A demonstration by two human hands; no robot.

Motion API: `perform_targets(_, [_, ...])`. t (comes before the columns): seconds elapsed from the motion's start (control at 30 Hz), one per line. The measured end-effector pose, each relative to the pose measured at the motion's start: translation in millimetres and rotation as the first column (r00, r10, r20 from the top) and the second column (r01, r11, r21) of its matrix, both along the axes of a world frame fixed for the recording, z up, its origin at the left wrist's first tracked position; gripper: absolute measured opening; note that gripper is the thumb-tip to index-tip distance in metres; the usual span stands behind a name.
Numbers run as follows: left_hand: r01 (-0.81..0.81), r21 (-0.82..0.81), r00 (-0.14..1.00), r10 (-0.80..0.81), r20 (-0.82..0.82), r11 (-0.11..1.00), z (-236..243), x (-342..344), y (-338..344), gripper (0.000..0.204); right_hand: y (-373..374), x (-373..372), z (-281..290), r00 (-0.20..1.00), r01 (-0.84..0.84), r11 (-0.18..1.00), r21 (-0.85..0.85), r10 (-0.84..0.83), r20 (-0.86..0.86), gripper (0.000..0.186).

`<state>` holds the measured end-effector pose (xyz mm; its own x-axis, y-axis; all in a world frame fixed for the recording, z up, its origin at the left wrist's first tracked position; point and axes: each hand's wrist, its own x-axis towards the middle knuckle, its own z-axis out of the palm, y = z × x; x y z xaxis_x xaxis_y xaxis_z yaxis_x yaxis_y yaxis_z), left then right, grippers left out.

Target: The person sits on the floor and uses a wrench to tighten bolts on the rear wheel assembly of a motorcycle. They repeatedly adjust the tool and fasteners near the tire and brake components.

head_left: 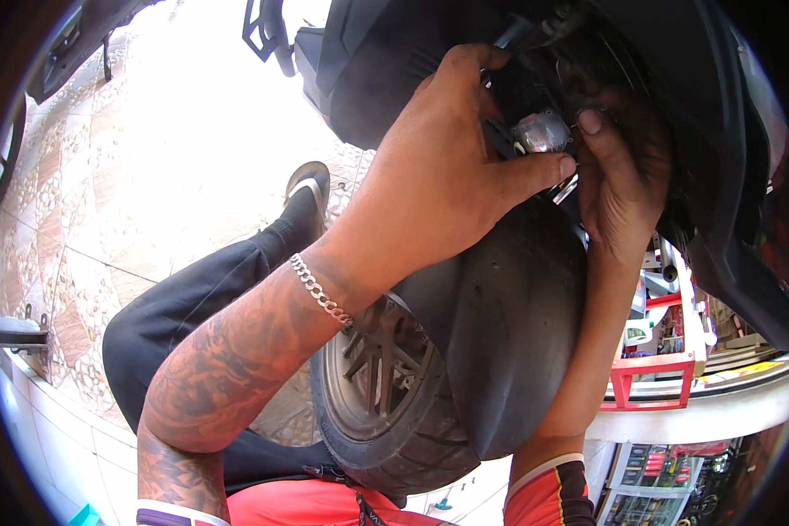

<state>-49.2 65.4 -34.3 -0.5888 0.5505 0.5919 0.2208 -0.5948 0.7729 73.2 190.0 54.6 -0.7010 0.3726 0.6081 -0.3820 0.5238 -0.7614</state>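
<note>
Under the dark bodywork of a scooter, both hands reach into a shadowed gap above the wheel. A rounded silver metal part shows between them. My left hand curls around the left side of this part, its thumb lying along the lower edge and its fingers partly hidden. On the other side, my right hand is bent inward with the thumb raised; dark surroundings hide most of its fingers and whatever they grip. Directly below are a black mudguard and a tyred wheel with a spoked rim.
My bent leg in dark trousers extends left, ending in a sandal. Tiled floor spreads beyond it. A red metal frame stands at right, above a glass-fronted shelf holding small goods.
</note>
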Motion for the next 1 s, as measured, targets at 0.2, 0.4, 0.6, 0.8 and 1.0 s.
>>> perform_targets(0.2, [0.012,-0.016,1.000,-0.012,0.000,1.000,0.4,2.0,0.1,0.081,1.9,0.1,-1.1,0.999,-0.045,0.999,0.021,0.045,-0.027,0.029])
perform_targets(0.4, [0.034,-0.044,0.999,-0.033,0.026,0.998,2.4,2.0,-3.7,0.081,-1.3,2.1,2.1,1.000,0.020,0.999,0.028,-0.020,-0.021,0.031])
perform_targets(0.6, [-0.028,-0.070,0.999,0.025,-0.040,0.997,1.8,1.9,-3.1,0.083,-0.7,3.2,0.7,0.992,0.116,0.985,0.130,-0.122,0.035,0.032])
perform_targets(0.8, [-0.004,-0.038,1.000,0.003,-0.028,0.999,-0.5,1.1,0.2,0.083,7.3,3.4,5.3,0.980,0.186,0.962,0.199,-0.196,0.033,0.044])
perform_targets(1.0, [-0.020,-0.023,1.000,0.020,-0.010,1.000,0.6,1.6,-0.7,0.083,11.1,-1.2,5.4,0.990,0.098,0.971,0.217,-0.074,-0.119,0.048])
